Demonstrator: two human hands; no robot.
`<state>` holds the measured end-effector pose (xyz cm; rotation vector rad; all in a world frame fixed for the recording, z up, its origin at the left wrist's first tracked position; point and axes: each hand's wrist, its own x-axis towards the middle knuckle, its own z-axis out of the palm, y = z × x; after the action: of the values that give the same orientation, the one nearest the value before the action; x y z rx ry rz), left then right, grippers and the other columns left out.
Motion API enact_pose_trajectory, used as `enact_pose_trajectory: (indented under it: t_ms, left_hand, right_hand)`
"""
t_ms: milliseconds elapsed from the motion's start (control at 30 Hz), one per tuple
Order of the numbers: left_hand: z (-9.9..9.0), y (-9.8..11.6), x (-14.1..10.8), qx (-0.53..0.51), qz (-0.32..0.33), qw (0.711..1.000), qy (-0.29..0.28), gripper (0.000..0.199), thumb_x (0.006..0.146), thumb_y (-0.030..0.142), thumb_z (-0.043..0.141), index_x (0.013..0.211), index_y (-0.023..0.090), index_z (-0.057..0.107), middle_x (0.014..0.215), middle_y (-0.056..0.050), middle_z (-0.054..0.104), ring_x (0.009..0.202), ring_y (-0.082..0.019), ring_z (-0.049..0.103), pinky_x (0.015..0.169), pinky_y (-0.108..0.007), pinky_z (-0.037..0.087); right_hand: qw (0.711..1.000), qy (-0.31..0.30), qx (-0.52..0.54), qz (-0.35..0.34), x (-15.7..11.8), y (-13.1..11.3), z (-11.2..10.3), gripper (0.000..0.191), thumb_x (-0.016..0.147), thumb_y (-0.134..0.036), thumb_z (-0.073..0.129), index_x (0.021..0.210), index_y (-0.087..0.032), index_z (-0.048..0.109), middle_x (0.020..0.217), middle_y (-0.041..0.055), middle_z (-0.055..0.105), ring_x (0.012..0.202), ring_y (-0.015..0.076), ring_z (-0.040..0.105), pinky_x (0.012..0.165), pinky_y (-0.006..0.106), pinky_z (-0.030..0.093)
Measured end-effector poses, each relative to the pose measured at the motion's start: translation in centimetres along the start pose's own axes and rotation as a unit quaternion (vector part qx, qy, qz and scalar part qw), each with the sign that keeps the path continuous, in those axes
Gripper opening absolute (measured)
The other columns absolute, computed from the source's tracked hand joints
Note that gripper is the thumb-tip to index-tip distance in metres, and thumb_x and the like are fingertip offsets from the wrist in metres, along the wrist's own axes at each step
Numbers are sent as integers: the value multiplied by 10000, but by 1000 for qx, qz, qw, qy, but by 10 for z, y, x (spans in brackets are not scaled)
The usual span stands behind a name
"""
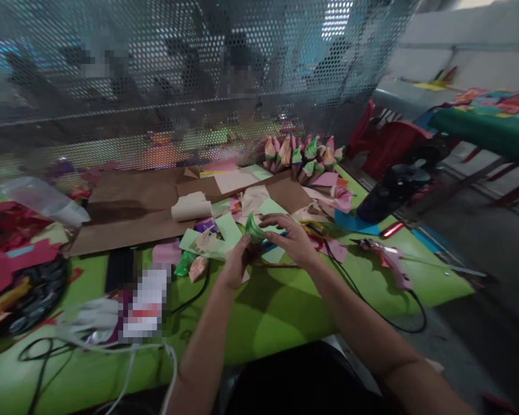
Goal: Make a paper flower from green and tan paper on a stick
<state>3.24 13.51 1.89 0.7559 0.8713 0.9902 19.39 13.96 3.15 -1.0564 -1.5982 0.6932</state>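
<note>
A paper ice cream cone with a green swirled top (254,228) is held above the table. My left hand (237,262) is closed around its lower part, which is mostly hidden by the fingers. From the other side, my right hand (292,237) has its thumb and curved fingers against the right edge of the green swirl. Under and around both hands lie pale green paper pieces (228,229) and cream paper scraps. A blue object, partly covered, shows beneath the right hand; its kind is unclear.
Several finished paper cones (305,154) stand at the back. A pink glue gun (395,265) with a black cord lies right, near a dark bottle (384,190). Brown cardboard (125,202), a cream roll (191,207), a phone-like black slab (119,271) and white cables (132,349) occupy the left.
</note>
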Motion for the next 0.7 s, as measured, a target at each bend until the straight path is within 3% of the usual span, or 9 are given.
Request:
enact_pose_trajectory:
  t_ms: [67,167,267,400,467,533,700]
  left_hand:
    - [-1,3,1,-3,8,1000,-3,401,707,563,700,887,211,632,697,16,609,636,-141,531,569,-268,427]
    - [-4,6,0,-11,22,1000,-2,353,672,444,725,914,222,596,732,26,607,632,-120,537,520,-228,359]
    - [-7,5,-1,-11,13,1000,0,473,553,233,737,987,230,549,793,41,645,687,-113,577,572,-200,377]
    - [-11,-1,2,29,49,998,41,398,620,263,715,967,243,522,860,42,665,675,-106,544,631,-219,400]
    - [-14,-4,7,63,91,991,71,365,648,289,731,962,236,553,902,31,665,757,-122,567,727,-241,434]
    - [-20,-5,12,106,148,978,106,346,660,312,758,945,217,586,883,18,659,822,-145,575,801,-266,436]
    - [-36,-5,22,292,217,913,182,318,698,326,792,929,188,622,799,-12,660,786,-193,598,771,-305,446]
  right_hand:
    - [1000,19,17,15,1,0,-2,173,886,-426,650,935,-277,724,1089,47,749,1084,239,640,964,398,454]
    - [998,43,24,34,0,2,-1,142,857,-397,668,880,-265,716,1032,45,754,996,232,652,860,369,472]
    - [998,50,23,34,-2,7,3,114,823,-370,699,830,-257,715,984,47,758,961,236,649,826,366,460]
    - [998,39,22,37,-3,15,11,117,814,-367,694,829,-253,721,944,43,754,947,235,641,841,374,459]
    - [998,37,19,43,-3,17,15,122,804,-366,692,819,-248,720,887,37,747,891,230,638,821,374,465]
    - [998,36,16,44,-4,19,18,123,793,-362,690,807,-243,720,829,32,735,847,227,630,798,373,468]
    - [998,33,8,48,-4,21,20,135,788,-355,656,811,-242,726,806,28,721,837,223,613,792,364,460]
